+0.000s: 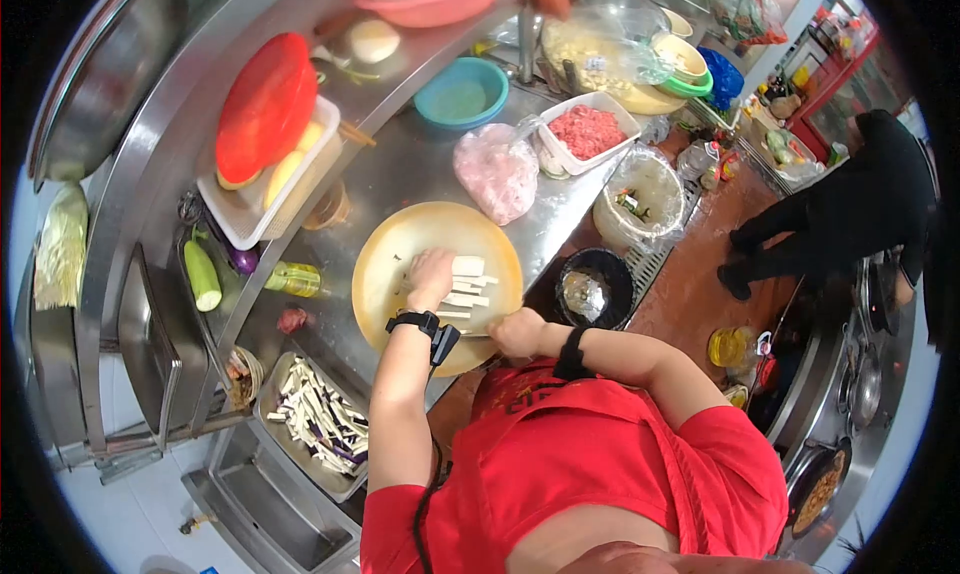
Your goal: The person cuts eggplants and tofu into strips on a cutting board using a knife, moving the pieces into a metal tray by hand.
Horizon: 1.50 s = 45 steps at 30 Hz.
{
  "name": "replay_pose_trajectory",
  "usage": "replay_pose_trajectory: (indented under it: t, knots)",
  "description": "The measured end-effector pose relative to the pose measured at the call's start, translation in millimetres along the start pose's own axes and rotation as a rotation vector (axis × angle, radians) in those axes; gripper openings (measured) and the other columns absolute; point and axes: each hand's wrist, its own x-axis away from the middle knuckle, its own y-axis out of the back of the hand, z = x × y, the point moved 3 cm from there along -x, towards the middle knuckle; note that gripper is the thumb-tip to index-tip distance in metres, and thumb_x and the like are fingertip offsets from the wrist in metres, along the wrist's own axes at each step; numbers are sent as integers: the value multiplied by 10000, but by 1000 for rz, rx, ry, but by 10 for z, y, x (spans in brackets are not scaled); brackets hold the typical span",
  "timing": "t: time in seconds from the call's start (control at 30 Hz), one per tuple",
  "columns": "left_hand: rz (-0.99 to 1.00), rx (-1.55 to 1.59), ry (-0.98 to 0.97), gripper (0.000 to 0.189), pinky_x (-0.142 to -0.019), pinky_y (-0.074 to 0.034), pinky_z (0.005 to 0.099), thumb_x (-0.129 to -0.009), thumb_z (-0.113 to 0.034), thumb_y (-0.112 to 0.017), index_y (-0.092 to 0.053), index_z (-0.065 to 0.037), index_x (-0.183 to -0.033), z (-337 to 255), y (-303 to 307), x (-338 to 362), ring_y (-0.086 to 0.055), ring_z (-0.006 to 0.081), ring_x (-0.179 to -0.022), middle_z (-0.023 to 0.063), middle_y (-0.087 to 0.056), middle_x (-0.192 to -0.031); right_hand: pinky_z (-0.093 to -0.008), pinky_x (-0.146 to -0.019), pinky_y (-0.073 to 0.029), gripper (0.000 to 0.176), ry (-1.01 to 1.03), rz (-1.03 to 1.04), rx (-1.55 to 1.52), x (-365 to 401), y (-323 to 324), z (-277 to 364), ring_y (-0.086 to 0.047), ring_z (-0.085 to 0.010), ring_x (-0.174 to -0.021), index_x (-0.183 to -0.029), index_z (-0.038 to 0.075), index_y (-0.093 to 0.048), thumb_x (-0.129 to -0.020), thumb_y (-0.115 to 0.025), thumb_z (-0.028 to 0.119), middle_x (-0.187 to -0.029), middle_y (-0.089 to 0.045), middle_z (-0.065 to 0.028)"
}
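On the round cutting board [388,242] lie pale eggplant strips [468,286], in a row beside my left hand. My left hand [430,277] rests on the board with its fingers curled down against the left ends of the eggplant; the fingertips are hidden beneath it. At the board's lower right edge, my right hand [516,332] is closed in a fist around a knife, of which only a thin line of blade shows, low across the board. A steel tray [345,486] of cut eggplant strips with purple skin stands to the lower left.
Beyond the board are a bag of pink meat [497,172], a white tub of minced meat [588,134] and a teal basin [462,92]. A lined bin [640,199] stands right. A shelf with a white basket [245,236] overhangs the left. Another person [850,209] works at far right.
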Motion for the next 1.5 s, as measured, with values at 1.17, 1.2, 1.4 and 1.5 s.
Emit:
replay_pose_trajectory:
  t: [1.17, 1.2, 1.4, 1.5]
  knots:
    - [-818, 235, 729, 180, -855, -380, 412, -693, -174, -714, -600, -84, -799, 16, -419, 1736, -524, 302, -924, 85, -593, -892, -433, -563, -496, 244, -30, 58, 206, -381, 84, -56, -632, -329, -648, -878, 47, -535, -865, -482, 285, -712, -637, -164]
    - [-823, 233, 724, 180, -855, -380, 412, -693, -174, -714, -600, -84, -799, 17, -423, 1726, -524, 302, -924, 85, -593, -892, -433, -564, -496, 243, -40, 55, 185, -394, 111, -53, -634, -327, -651, -879, 47, -532, -868, -480, 284, -718, -638, -167]
    - [-837, 245, 740, 188, -858, -371, 402, -692, -188, -716, -600, -99, -811, 124, -577, 1756, -512, 301, -944, 74, -586, -901, -427, -566, -500, 262, -40, 24, 106, -166, 425, -37, -642, -311, -649, -904, 36, -525, -875, -468, 290, -732, -646, -160]
    - [-834, 293, 749, 192, -852, -370, 411, -694, -189, -714, -602, -106, -826, 109, -634, 1772, -507, 301, -947, 72, -582, -930, -429, -558, -499, 263, -37, 58, 110, -286, 146, -10, -639, -314, -634, -898, 31, -525, -872, -469, 287, -716, -643, -159]
